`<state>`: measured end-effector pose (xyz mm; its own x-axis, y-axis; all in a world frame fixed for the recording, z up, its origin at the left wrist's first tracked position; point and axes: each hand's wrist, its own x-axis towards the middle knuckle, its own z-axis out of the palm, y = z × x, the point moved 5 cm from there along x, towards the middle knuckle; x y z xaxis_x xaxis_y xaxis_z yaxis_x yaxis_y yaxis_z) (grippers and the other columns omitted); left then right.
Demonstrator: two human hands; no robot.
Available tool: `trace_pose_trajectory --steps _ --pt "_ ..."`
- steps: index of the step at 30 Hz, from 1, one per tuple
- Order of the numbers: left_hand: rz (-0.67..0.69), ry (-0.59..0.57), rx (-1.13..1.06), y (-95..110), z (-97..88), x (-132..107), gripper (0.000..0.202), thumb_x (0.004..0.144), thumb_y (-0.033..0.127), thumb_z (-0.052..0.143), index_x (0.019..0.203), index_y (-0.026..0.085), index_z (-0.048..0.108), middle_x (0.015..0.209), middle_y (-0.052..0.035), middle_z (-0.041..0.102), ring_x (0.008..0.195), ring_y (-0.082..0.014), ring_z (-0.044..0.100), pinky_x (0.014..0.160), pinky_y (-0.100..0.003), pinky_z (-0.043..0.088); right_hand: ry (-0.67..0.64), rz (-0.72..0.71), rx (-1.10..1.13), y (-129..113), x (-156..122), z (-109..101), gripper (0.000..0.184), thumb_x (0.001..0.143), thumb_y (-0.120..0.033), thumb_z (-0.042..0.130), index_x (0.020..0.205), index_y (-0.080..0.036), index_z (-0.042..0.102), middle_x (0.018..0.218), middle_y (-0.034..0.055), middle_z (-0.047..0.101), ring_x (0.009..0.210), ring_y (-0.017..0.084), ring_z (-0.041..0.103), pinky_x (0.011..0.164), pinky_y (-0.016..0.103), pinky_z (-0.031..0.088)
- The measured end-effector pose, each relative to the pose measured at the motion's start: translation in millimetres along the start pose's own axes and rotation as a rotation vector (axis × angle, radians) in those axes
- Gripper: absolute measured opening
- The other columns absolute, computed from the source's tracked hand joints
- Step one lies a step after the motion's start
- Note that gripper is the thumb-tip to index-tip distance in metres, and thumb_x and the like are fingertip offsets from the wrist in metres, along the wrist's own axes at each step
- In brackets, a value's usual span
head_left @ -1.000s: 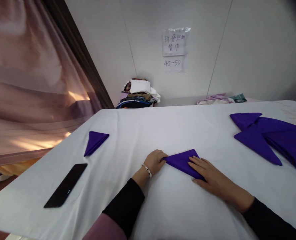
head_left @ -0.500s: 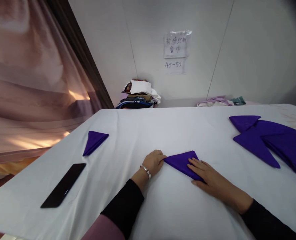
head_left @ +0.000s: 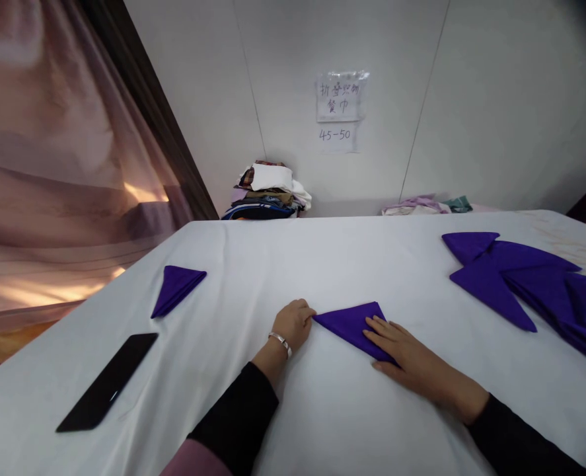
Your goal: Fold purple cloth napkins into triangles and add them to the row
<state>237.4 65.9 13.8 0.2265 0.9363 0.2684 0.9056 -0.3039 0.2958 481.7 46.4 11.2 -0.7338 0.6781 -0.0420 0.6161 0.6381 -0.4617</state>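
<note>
Pinching the narrow tip of a folded purple cloth (head_left: 349, 324), the left grip (head_left: 293, 324) has its fingers together on that corner! And look at the right grip (head_left: 406, 357), spread flat, fingers a little apart, pressing over the cloth's wide end. So the purple triangle lies right between the two grips, down on the white-covered table (head_left: 322, 416). A silver bracelet (head_left: 280, 344) circles the wrist just behind the left grip.

Well out to the left of that grip, there's another purple triangle (head_left: 178, 289), and nearer the body on that side, a flat black slab (head_left: 108, 383), slanted across the white. Swing past the right grip, farther out, and it's a spread of overlapping purple cloths (head_left: 501, 274)! Beyond both grips, at the table's far edge, a stack of clothes (head_left: 267, 192) sits leftward, rumpled lilac fabric (head_left: 419, 203) rightward, with a handwritten sign (head_left: 339, 99) on the wall reading "45-50".
</note>
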Motion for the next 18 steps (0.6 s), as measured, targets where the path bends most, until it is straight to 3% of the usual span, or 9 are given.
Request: trace_pose_trajectory --steps 4,7,9,12,15,18 --pt "-0.071 0.095 -0.009 -6 -5.8 -1 0.029 0.079 0.007 0.043 0.094 0.02 0.065 0.092 -0.0059 0.062 0.088 -0.0191 0.057 0.077 -0.034 0.049 -0.003 0.0 -0.002 -1 0 0 0.055 0.088 -0.041 0.045 0.139 -0.027 0.031 0.148 0.0049 0.021 0.136 0.025 0.018 0.109 0.05 0.018" --pt "0.044 0.161 -0.08 15 -8.9 -2 0.03 0.084 0.014 0.042 0.108 0.02 0.058 0.109 -0.0073 0.061 0.104 -0.0194 0.054 0.092 -0.038 0.044 -0.002 -0.003 -0.004 -1 0 0 0.056 0.087 -0.041 0.046 0.139 -0.027 0.032 0.148 0.0049 0.021 0.136 0.025 0.019 0.109 0.05 0.018" --pt "0.171 0.094 -0.109 38 -3.9 -4 0.034 0.087 0.023 0.044 0.119 0.02 0.051 0.125 -0.0093 0.055 0.119 -0.022 0.046 0.101 -0.043 0.036 0.001 -0.002 -0.014 0 1 1 0.056 0.087 -0.042 0.046 0.139 -0.026 0.032 0.148 0.0053 0.022 0.136 0.025 0.019 0.109 0.049 0.018" --pt "0.291 -0.128 -0.09 65 12.1 -9 0.054 0.085 0.042 0.047 0.133 0.019 0.036 0.142 -0.0125 0.036 0.133 -0.027 0.026 0.107 -0.051 0.024 0.011 -0.004 -0.009 1 1 1 0.056 0.086 -0.042 0.047 0.139 -0.026 0.032 0.148 0.0057 0.023 0.136 0.025 0.018 0.109 0.049 0.018" --pt "0.292 -0.253 -0.067 72 22.6 -13 0.069 0.083 0.057 0.041 0.138 0.016 0.028 0.146 -0.0159 0.027 0.136 -0.0289 0.018 0.108 -0.054 0.018 0.016 -0.009 0.003 1 1 2 0.056 0.086 -0.042 0.047 0.138 -0.026 0.034 0.148 0.0059 0.024 0.136 0.025 0.018 0.109 0.048 0.017" --pt "0.269 -0.293 -0.048 70 25.8 -13 0.071 0.084 0.06 0.036 0.138 0.015 0.028 0.146 -0.0162 0.026 0.136 -0.0281 0.016 0.109 -0.053 0.015 0.01 -0.008 0.0 1 1 1 0.056 0.086 -0.043 0.047 0.138 -0.026 0.034 0.148 0.0064 0.024 0.136 0.025 0.018 0.109 0.048 0.017"
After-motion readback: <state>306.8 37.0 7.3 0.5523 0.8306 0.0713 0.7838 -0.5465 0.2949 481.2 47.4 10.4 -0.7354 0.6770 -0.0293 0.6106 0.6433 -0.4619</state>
